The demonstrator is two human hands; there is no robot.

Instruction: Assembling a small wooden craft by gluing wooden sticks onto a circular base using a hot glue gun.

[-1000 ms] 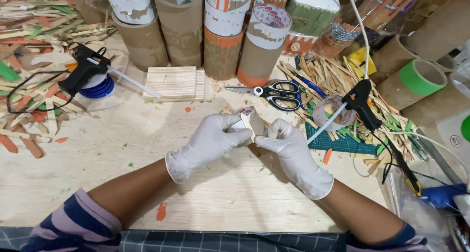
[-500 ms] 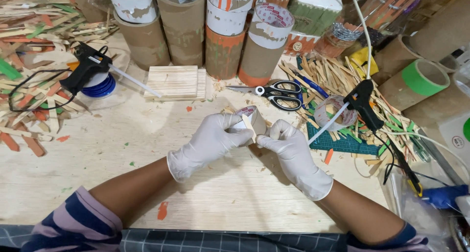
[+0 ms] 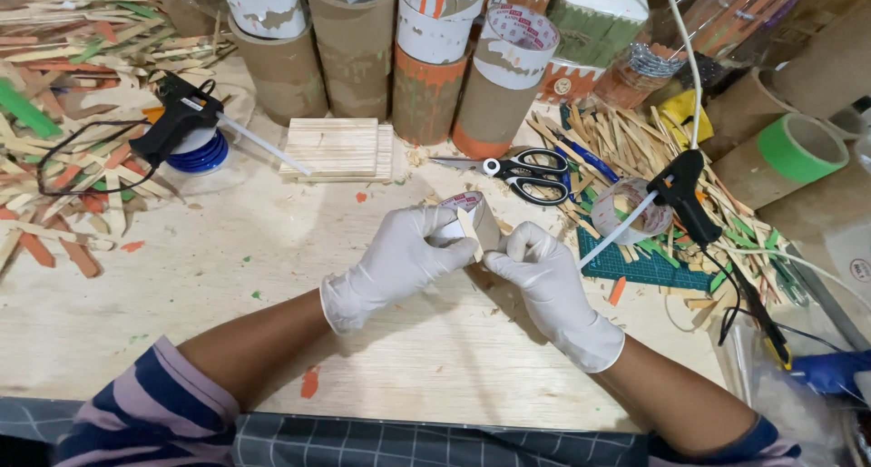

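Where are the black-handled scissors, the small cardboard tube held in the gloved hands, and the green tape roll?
black-handled scissors (image 3: 531, 172), head view, on the handle loops.
small cardboard tube (image 3: 483, 222), head view, on its side wall between the hands.
green tape roll (image 3: 798, 147), head view, on its green outer band.

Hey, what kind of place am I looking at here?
Most likely a home craft workbench: two hot glue guns lie on a plywood tabletop, with black-handled scissors, cardboard tubes and heaps of coloured wooden sticks.
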